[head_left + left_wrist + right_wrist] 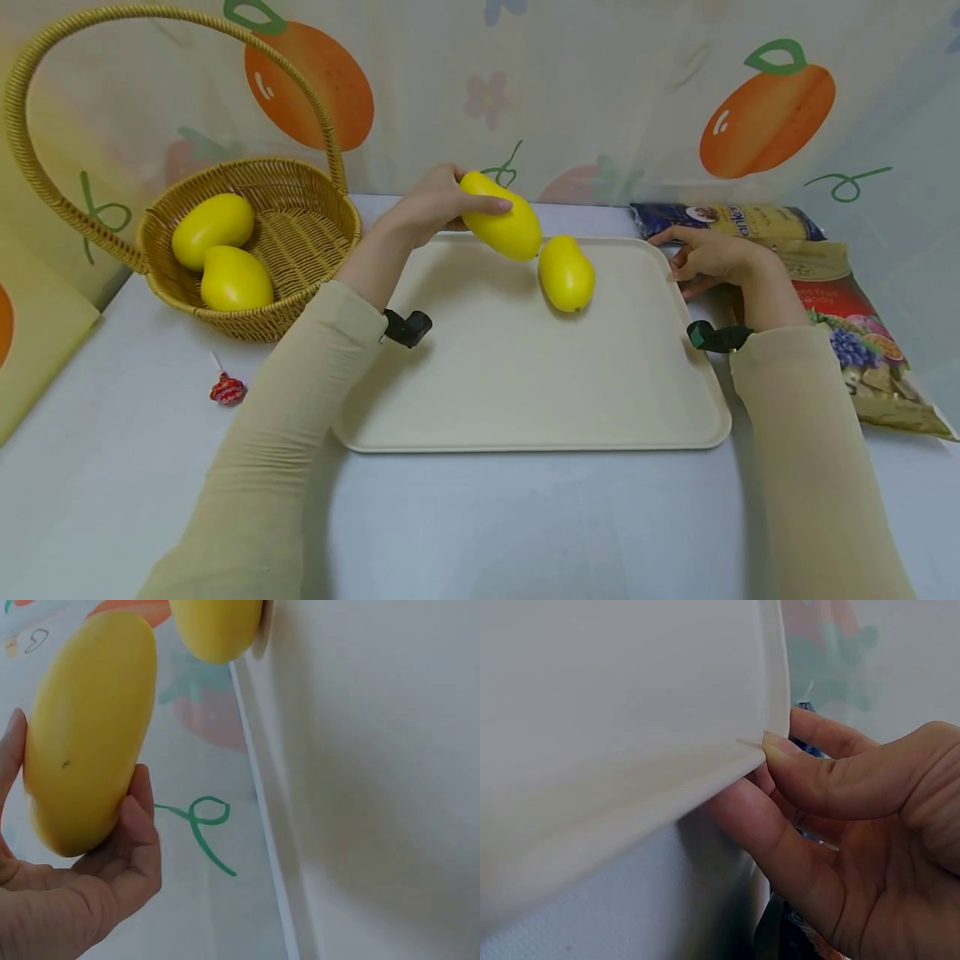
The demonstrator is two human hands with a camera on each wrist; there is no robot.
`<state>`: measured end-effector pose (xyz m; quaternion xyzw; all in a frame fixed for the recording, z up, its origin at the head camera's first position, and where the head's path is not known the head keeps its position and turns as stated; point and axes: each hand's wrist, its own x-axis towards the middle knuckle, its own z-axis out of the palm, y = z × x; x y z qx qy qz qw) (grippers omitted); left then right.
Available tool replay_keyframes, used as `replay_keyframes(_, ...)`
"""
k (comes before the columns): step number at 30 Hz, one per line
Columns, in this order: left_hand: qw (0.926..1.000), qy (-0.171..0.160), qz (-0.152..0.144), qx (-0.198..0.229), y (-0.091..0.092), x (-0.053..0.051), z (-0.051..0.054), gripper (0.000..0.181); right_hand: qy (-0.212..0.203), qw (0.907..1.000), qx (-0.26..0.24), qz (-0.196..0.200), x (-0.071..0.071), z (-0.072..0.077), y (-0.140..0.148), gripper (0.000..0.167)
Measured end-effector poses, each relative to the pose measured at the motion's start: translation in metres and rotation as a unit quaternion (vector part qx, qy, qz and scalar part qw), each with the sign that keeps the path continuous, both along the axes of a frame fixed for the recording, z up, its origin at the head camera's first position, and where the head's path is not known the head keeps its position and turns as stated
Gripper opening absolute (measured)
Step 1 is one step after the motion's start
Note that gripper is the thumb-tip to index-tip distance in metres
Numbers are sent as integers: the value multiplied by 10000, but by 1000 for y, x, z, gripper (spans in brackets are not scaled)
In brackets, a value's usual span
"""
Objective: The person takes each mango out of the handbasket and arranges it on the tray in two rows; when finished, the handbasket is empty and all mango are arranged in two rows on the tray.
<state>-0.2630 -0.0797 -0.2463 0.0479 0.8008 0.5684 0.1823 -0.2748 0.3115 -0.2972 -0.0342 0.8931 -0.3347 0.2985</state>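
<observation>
Above the back edge of the cream tray [525, 383], my left hand [435, 200] holds a yellow mango [506, 221] between thumb and fingers. In the left wrist view the same mango [94, 735] stands on end in the hand [82, 892]. A second mango [567, 273] lies on the tray, just right of the held one. My right hand [716, 258] pinches the tray's back right corner. The right wrist view shows the thumb [832, 780] on top of the rim [652, 799] and fingers beneath it.
A wicker basket [307, 292] with a tall handle stands at the left, two mangoes [236, 279] inside. A red-wrapped lollipop [227, 389] lies in front of it. Right of the tray are a blue and gold packet [750, 220] and a larger fruit-printed bag [862, 333]. A printed curtain [585, 100] hangs behind.
</observation>
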Motion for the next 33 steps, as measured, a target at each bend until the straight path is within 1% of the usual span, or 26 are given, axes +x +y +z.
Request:
replay_keyframes(1, 10000, -66, 36, 37, 1, 0, -2, 49, -1, 10000, 3, -2, 0, 0, 0, 68)
replay_keyframes(3, 9997, -202, 150, 18, 4, -1, -4, 49, -5, 10000, 7, -2, 0, 0, 0, 68)
replay_keyframes(8, 9983, -496, 285, -99, 7, -2, -9, 60, -13, 10000, 23, -9, 0, 0, 0, 68)
replay_keyframes(11, 9973, -696, 232, -90, 7, -4, -13, 64, -10, 10000, 38, -18, 0, -1, 0, 68)
replay_keyframes(15, 9956, -914, 61, -189, 8, -6, -18, 68, -23, 10000, 37, -24, 0, -1, 1, 68)
replay_keyframes(21, 9937, -1022, -164, -433, 10, -7, -23, 74, -2, 10000, 61, -11, 0, 0, 0, 67)
replay_keyframes(24, 9925, -1088, -222, -503, 12, -7, -26, 73, 1, 10000, 76, -6, 1, 0, 0, 67)
replay_keyframes(28, 9912, -1144, -290, -601, 15, -8, -31, 67, 11, 10000, 83, 5, 1, 1, 0, 67)
replay_keyframes(33, 9894, -1172, -389, -766, 17, -9, -37, 68, -11, 10000, 35, 26, 0, 0, 0, 68)
